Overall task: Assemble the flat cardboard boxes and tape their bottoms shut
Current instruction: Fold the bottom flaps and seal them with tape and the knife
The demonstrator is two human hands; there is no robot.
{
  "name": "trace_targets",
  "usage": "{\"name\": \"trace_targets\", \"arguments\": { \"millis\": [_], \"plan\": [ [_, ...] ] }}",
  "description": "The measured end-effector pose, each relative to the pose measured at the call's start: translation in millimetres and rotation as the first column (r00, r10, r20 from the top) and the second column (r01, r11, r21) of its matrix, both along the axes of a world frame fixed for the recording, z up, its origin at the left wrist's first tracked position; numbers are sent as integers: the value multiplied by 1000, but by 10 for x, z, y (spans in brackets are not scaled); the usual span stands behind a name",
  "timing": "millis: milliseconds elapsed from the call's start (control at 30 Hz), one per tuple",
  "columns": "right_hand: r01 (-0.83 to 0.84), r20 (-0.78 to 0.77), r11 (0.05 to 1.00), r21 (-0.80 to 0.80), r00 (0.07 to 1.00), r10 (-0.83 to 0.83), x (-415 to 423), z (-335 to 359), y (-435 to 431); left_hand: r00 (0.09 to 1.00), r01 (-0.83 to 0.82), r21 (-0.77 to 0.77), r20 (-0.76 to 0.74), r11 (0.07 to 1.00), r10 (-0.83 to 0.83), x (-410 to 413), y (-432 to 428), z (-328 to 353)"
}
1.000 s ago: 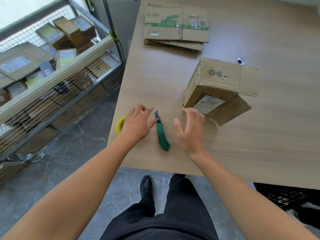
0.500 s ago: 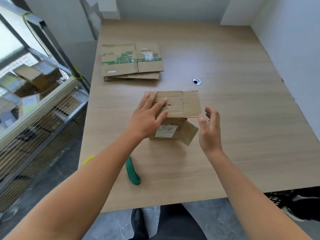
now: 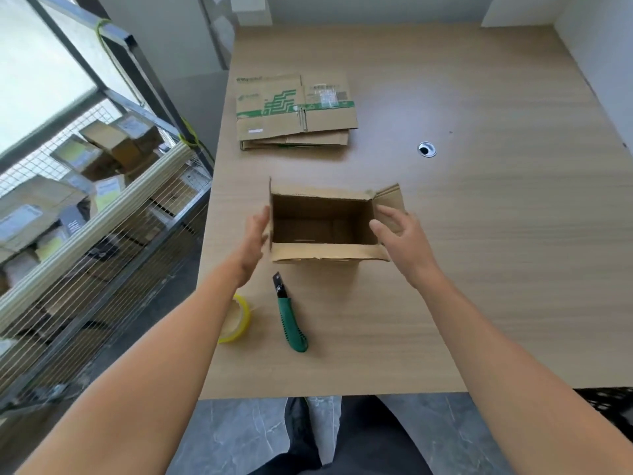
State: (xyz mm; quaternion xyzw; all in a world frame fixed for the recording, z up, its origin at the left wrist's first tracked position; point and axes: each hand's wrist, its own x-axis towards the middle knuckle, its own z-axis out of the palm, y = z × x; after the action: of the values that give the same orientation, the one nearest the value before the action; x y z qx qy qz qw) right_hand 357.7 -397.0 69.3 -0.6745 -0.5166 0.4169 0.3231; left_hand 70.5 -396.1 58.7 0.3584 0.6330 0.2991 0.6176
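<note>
Both the left hand [image 3: 255,238] and right hand [image 3: 402,241], fingers spread, flanked the mid-frame box [image 3: 325,257] — uneven pressure could skew its walls.

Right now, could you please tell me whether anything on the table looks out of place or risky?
Two small things. The knife lies beside the left arm, blade end apparently extended toward the box. The tape sits near the table edge, partly under that arm.
</note>
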Motion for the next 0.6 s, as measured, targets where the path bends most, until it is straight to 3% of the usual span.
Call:
{"name": "trace_targets", "arguments": {
  "millis": [67,100,167,233,267,333,400,467,600],
  "plan": [
    [4,159,999,46,987,-11,38,17,-46,999,48,-86,23,995,-47,67,-84,16],
    [12,218,998,57,976,-25,66,19,-76,999,0,-59,33,998,2,95,-118,44],
    [2,295,998,55,955,-18,114,13,-139,986,-169,107,34,980,166,131,-154,107],
    [-50,360,999,21,932,39,127,0,-180,978,-207,315,50,926,202,181,-145,178],
    [-75,419,997,-23,905,78,119,-14,-197,990,-131,398,3,908,142,211,-140,211],
    [-109,650,993,-51,751,116,88,-29,-221,961,133,511,-275,849,15,243,-123,220],
    [-225,805,967,120,593,38,96,0,-205,836,346,485,-548,803,-29,243,-115,186],
    [-409,832,883,231,553,38,150,46,-125,751,444,404,-654,800,-86,235,-139,158],
    [-612,852,790,-20,404,334,288,130,235,651,548,272,-732,791,-199,232,-158,144]
  ]
}}
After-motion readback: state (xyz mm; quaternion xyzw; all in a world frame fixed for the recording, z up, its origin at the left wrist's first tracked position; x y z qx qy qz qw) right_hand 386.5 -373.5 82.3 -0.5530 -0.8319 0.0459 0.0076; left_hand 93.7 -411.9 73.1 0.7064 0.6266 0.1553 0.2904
